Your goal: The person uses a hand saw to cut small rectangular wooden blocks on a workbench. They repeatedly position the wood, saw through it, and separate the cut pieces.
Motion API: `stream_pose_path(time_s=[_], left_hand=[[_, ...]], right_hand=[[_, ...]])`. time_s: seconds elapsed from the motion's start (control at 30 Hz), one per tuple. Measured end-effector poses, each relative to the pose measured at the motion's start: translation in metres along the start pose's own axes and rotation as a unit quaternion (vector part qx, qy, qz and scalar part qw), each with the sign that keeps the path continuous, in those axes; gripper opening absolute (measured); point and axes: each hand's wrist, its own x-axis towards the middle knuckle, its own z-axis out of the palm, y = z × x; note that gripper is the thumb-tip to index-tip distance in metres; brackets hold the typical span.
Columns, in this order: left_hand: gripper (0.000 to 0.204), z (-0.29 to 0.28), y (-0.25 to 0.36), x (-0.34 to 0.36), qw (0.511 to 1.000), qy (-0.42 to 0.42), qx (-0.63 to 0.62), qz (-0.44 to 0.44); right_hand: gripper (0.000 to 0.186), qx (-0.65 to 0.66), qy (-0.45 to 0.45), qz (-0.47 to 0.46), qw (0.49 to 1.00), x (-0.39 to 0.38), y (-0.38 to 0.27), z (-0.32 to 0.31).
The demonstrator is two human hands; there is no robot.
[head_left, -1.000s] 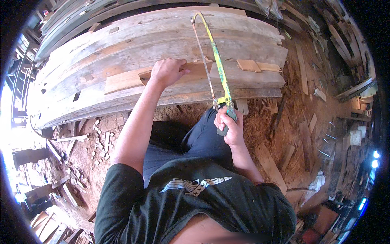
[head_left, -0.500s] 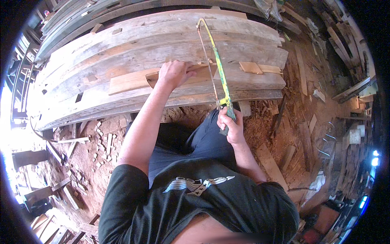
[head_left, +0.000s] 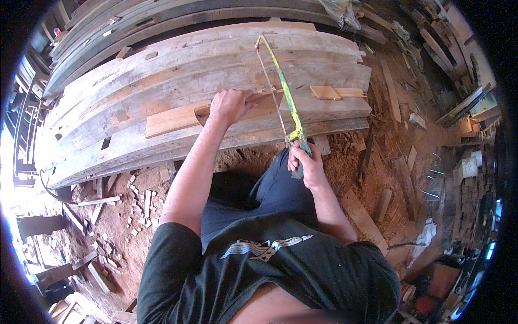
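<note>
My right hand point(head_left: 308, 166) is wrapped round the dark handle of a bow saw point(head_left: 288, 97) with a yellow-green frame. The saw points away from me, its thin blade on the left side, lying across the right part of a wooden piece point(head_left: 263, 106). My left hand point(head_left: 229, 107) is closed over the left part of that piece and presses it against the plank bench. How deep the blade sits in the wood is too small to tell. Beside my left hand a flat light board point(head_left: 171, 120) lies on the bench.
The weathered plank bench point(head_left: 129, 89) stretches across in front of me. Small offcuts point(head_left: 326, 93) rest near its right end. Cut blocks point(head_left: 141, 208) litter the ground at left, and loose boards point(head_left: 362, 220) lie at right. Stacked timber point(head_left: 156, 27) stands behind the bench.
The view has shifted slightly. Against the bench, the saw appears a little closer to my body. My left hand keeps its hold on the wooden piece.
</note>
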Motion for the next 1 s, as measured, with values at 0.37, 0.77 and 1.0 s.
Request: stream_pose_path(time_s=[0.37,0.77,1.0], left_hand=[[0.045,-0.001,0.001,-0.002,1.0,0.008,0.002,0.003],[0.047,0.004,-0.001,-0.002,1.0,0.019,0.014,0.002],[0.046,0.004,0.0,-0.004,0.998,0.048,0.023,0.025]], right_hand=[[0.024,0.0,-0.027,-0.005,1.0,0.007,0.001,-0.011],[0.023,-0.072,-0.004,-0.012,0.997,0.004,0.012,-0.008],[0.022,-0.115,0.006,-0.009,0.993,0.0,0.018,0.003]])
